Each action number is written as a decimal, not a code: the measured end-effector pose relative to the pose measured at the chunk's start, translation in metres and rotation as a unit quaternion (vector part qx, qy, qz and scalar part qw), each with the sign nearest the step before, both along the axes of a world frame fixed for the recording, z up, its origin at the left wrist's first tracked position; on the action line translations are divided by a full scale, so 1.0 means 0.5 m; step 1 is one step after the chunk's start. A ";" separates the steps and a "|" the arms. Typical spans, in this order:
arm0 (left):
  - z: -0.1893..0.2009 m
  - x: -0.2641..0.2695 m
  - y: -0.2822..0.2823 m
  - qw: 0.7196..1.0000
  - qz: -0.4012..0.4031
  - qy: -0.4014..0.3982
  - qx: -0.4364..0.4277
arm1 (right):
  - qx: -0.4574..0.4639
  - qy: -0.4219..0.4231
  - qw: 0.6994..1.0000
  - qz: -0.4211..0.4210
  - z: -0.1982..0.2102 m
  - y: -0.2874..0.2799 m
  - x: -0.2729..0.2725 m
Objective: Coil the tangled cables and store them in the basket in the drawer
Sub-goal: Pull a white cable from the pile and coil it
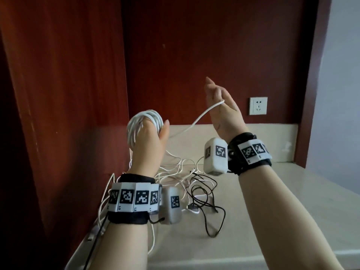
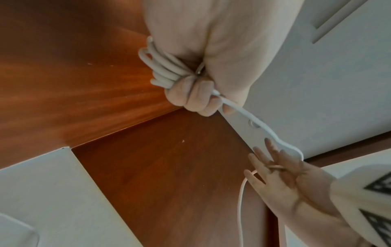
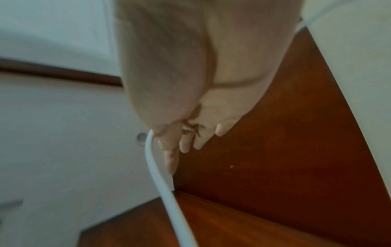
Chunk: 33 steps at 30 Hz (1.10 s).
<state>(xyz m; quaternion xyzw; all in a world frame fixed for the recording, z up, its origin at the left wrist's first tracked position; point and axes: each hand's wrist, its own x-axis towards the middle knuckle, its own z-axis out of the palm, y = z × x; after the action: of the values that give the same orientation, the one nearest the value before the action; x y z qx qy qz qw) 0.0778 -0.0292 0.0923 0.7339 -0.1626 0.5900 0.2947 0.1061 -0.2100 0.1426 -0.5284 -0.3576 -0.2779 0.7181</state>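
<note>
The left hand [image 1: 151, 137] grips a coil [image 1: 145, 121] of white cable [image 1: 196, 119] — the right hand [image 1: 222, 106] pinches its loose end, fingers straight; more cables [image 1: 194, 184] lie tangled near the counter's [image 1: 272, 191] left edge.

Could not tell where the white cable [image 1: 196, 119] sat in the right hand [image 1: 221, 106], hidden behind the thumb. Blurred throughout the right wrist view. Lost part of the cable tangle [image 1: 194, 184] behind the left forearm [image 1: 124, 240].

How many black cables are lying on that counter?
1 that I can make out: a thin black cable looped loosely on the counter, right of the white tangle. Overlapping loops could hide a second.
</note>
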 end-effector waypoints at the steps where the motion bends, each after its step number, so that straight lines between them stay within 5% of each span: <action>1: 0.000 0.007 -0.002 1.000 0.005 -0.003 0.000 | -0.056 -0.009 0.998 -0.019 0.011 -0.011 0.004; 4: -0.004 0.015 -0.006 1.000 0.009 0.001 -0.024 | -0.247 0.025 0.949 -0.193 0.043 -0.059 0.028; 8: -0.017 0.015 -0.004 0.997 0.025 0.032 -0.068 | -0.372 0.166 0.760 -0.506 0.014 -0.177 0.082; 13: -0.024 0.033 0.014 0.984 0.067 0.140 -0.082 | -0.397 0.400 0.625 -0.540 -0.097 -0.275 0.073; 18: -0.044 0.072 -0.004 0.951 0.052 0.291 0.085 | -0.613 0.331 0.444 -0.563 -0.103 -0.259 0.062; 19: -0.047 0.073 -0.011 0.921 -0.022 0.379 0.082 | -0.628 0.278 0.436 -0.582 -0.089 -0.245 0.071; 20: -0.049 0.069 -0.018 0.871 -0.126 0.471 0.055 | -0.635 0.232 0.462 -0.574 -0.074 -0.228 0.093; 21: -0.052 0.064 -0.023 0.807 -0.233 0.543 0.022 | -0.622 0.188 0.536 -0.538 -0.062 -0.208 0.107; 23: -0.059 0.058 -0.026 0.682 -0.429 0.586 -0.080 | -0.617 0.223 0.626 -0.421 -0.053 -0.181 0.142; 25: -0.052 0.054 -0.027 0.579 -0.553 0.560 -0.216 | -0.675 0.273 0.608 -0.317 -0.069 -0.166 0.159; 26: -0.046 0.058 -0.027 0.553 -0.570 0.543 -0.271 | -0.719 0.278 0.559 -0.304 -0.083 -0.170 0.164; 28: -0.033 0.069 -0.031 0.576 -0.536 0.511 -0.346 | -0.729 0.291 0.518 -0.341 -0.115 -0.191 0.219; 30: -0.024 0.079 -0.034 0.639 -0.465 0.487 -0.372 | -0.734 0.291 0.503 -0.353 -0.129 -0.178 0.215; 33: -0.029 0.087 -0.041 0.698 -0.388 0.484 -0.358 | -0.557 0.302 0.729 -0.258 -0.111 -0.132 0.186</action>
<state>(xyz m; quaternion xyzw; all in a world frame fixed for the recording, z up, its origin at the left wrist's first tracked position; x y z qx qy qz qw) 0.1215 -0.0496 0.0779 0.6291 -0.0438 0.0002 0.7761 0.1990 -0.2761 0.0871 -0.9618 -0.0625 -0.0295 0.2650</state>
